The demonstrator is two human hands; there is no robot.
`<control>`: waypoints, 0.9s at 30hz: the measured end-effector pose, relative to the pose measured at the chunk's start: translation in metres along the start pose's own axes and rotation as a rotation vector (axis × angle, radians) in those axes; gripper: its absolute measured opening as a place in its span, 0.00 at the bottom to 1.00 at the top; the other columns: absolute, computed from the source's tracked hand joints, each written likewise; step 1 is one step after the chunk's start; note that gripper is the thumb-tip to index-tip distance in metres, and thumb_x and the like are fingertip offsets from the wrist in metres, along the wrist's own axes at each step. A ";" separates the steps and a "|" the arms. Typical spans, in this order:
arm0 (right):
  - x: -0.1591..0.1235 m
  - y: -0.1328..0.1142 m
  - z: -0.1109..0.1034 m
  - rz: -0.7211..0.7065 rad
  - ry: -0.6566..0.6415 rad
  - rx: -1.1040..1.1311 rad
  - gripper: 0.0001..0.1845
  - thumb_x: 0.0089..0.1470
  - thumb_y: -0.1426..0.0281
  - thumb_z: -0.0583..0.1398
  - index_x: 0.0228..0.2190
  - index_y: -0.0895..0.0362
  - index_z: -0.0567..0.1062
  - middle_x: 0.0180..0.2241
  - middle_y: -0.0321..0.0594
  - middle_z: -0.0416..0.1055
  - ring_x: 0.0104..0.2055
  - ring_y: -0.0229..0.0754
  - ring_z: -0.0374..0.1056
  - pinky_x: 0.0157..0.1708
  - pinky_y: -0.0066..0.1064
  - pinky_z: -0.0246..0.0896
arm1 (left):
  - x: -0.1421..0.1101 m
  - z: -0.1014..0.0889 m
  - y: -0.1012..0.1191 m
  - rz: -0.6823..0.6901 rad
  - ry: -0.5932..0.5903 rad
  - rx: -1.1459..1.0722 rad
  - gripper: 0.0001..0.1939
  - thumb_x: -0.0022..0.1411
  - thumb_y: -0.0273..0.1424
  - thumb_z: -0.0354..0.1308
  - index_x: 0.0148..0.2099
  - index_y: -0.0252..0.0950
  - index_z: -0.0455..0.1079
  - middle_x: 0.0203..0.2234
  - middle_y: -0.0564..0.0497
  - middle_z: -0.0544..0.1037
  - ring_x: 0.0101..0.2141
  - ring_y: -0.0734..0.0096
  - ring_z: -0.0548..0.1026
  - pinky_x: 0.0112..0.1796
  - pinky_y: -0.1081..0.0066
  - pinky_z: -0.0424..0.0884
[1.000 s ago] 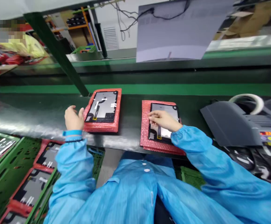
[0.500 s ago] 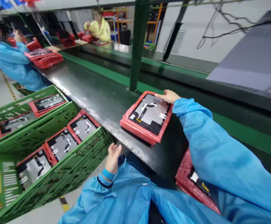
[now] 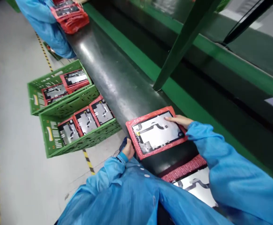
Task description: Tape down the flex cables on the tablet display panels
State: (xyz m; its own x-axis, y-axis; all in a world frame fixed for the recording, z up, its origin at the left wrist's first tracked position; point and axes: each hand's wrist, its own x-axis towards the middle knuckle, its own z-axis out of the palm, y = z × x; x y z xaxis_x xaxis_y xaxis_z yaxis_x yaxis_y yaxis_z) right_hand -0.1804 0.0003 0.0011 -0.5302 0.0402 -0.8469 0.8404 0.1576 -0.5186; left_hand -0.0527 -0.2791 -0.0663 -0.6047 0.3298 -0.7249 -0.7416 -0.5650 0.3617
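A stack of flat display panels [image 3: 158,132] in red bubble wrap lies tilted over the dark bench, its top panel showing a silvery back with a black flex strip. My right hand [image 3: 182,120] grips its right end, thumb on the top panel and the other fingers out of sight underneath. At the stack's left edge, my left hand [image 3: 128,150] is closed, its fingertips partly hidden by the red wrap. A second wrapped stack [image 3: 196,184] lies near my body, partly covered by my right sleeve.
Two green crates [image 3: 81,136] with wrapped panels stand left of the bench [image 3: 99,62]. A green post [image 3: 174,53] rises behind the stack. A co-worker's blue sleeve [image 3: 49,28] is beside another red-wrapped stack [image 3: 72,18] at the far end. Striped tape [image 3: 88,161] marks the floor.
My left hand has come from beside the crate to the stack's left edge and closed. The stack has turned and shifted slightly in my right hand. The view has tilted downward.
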 end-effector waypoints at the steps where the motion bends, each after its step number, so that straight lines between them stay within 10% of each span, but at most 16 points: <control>1: -0.006 0.007 0.005 0.023 -0.036 0.020 0.13 0.44 0.67 0.70 0.31 0.63 0.78 0.25 0.48 0.78 0.23 0.46 0.74 0.29 0.36 0.73 | -0.003 -0.001 0.004 -0.025 0.008 -0.014 0.43 0.43 0.60 0.63 0.54 0.37 0.68 0.50 0.41 0.76 0.55 0.50 0.71 0.53 0.57 0.70; 11: -0.046 0.058 0.042 0.155 -0.157 0.300 0.29 0.52 0.72 0.64 0.54 0.68 0.69 0.29 0.50 0.80 0.28 0.50 0.78 0.37 0.39 0.76 | -0.030 -0.027 0.018 -0.132 0.111 -0.103 0.35 0.58 0.49 0.60 0.57 0.26 0.67 0.39 0.38 0.82 0.44 0.53 0.79 0.53 0.57 0.69; 17: -0.067 0.040 0.074 0.144 -0.163 0.242 0.45 0.44 0.73 0.68 0.62 0.63 0.60 0.33 0.50 0.80 0.29 0.54 0.77 0.36 0.43 0.76 | -0.049 -0.039 0.042 -0.057 0.118 -0.165 0.27 0.60 0.41 0.61 0.55 0.26 0.69 0.36 0.40 0.82 0.40 0.56 0.81 0.53 0.57 0.69; 22: -0.056 -0.029 0.149 0.118 -0.233 0.205 0.50 0.41 0.67 0.70 0.63 0.62 0.59 0.37 0.53 0.79 0.36 0.59 0.77 0.40 0.45 0.75 | -0.062 -0.076 0.115 0.040 0.100 -0.233 0.22 0.64 0.37 0.57 0.54 0.26 0.71 0.35 0.41 0.83 0.42 0.58 0.80 0.55 0.59 0.68; 27: -0.006 -0.122 0.260 0.117 -0.269 0.130 0.43 0.46 0.67 0.67 0.61 0.63 0.62 0.35 0.53 0.79 0.31 0.56 0.77 0.38 0.45 0.75 | -0.072 -0.132 0.242 0.150 0.171 -0.261 0.19 0.64 0.33 0.56 0.51 0.24 0.72 0.36 0.40 0.82 0.42 0.58 0.80 0.54 0.60 0.70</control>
State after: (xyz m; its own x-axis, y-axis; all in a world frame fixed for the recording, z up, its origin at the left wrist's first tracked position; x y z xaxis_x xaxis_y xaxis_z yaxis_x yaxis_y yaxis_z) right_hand -0.2506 -0.2757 0.0395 -0.3953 -0.2142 -0.8932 0.9103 0.0391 -0.4122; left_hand -0.1500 -0.5393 -0.0043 -0.6273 0.1093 -0.7710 -0.5358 -0.7791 0.3255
